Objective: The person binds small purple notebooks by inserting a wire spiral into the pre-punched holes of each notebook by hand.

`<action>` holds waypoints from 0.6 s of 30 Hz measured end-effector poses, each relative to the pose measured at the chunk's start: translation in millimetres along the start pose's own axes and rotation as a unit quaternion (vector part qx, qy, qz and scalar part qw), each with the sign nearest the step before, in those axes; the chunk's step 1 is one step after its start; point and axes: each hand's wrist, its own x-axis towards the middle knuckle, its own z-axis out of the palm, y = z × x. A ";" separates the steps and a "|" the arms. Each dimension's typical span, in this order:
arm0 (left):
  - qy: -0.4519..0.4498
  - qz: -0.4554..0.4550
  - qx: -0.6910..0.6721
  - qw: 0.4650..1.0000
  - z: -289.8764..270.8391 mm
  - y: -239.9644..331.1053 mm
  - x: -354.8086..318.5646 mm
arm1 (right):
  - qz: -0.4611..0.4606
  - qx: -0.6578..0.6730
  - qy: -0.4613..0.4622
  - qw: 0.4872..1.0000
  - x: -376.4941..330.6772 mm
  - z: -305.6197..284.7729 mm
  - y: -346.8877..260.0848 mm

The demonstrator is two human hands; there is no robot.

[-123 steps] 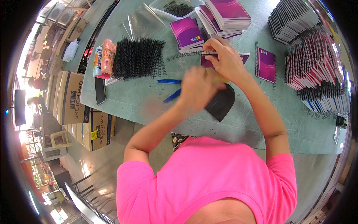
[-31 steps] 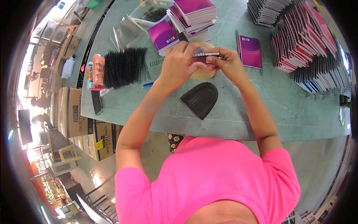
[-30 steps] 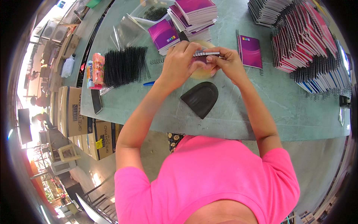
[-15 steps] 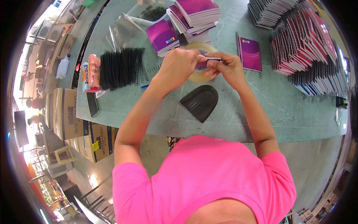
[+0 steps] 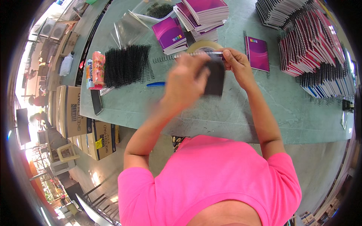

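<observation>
Two hands meet above the green table [image 5: 233, 113]: right hand [image 5: 236, 66] pinches a small spiral notebook [image 5: 205, 54] level by its end, steadying it; blurred left hand [image 5: 184, 81] grips a dark flat piece [image 5: 215, 79] beneath.

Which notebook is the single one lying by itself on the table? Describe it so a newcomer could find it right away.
On the green table, look just beyond the right hand, short of the big fanned stacks of notebooks. The single purple notebook lies flat there, its wire spiral along its left edge. Unlike its neighbours, it lies alone, on no pile.
</observation>
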 end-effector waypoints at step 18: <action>0.089 0.075 0.046 0.992 1.1 -4.1 36.8 | -0.003 -0.014 -0.012 1.000 -4.6 -6.6 5.9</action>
